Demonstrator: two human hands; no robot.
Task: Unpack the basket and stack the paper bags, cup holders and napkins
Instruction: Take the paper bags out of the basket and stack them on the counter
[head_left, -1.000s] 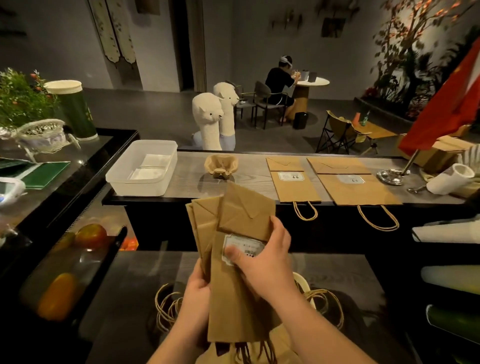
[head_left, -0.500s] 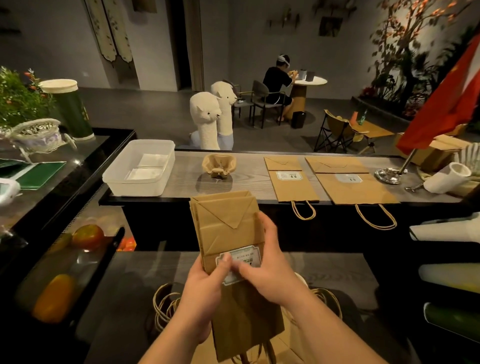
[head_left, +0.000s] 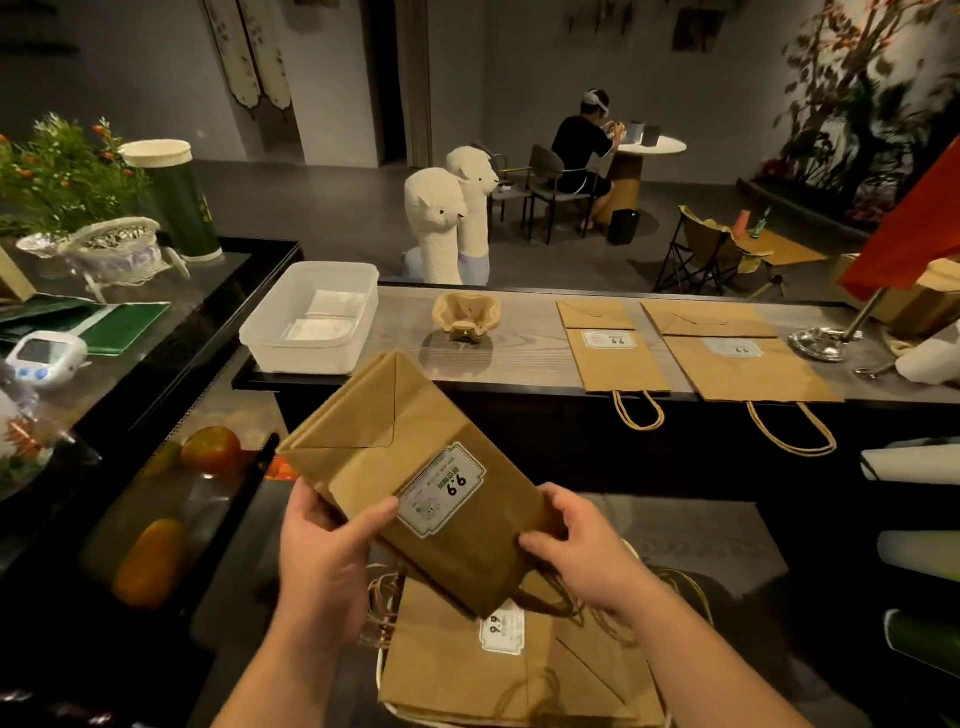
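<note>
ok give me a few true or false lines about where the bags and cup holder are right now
1. The left hand and right hand both hold the bag bundle. True.
2. On the counter, the cup holder sits between the white tub and the small bag. True.
3. Three bags lie on the counter. False: two, the small bag and a large bag.
4. Their handles point away from the person. False: they hang over the near edge.

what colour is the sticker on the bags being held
The sticker is white with a green border and dark print, clearest in the head view.
</note>
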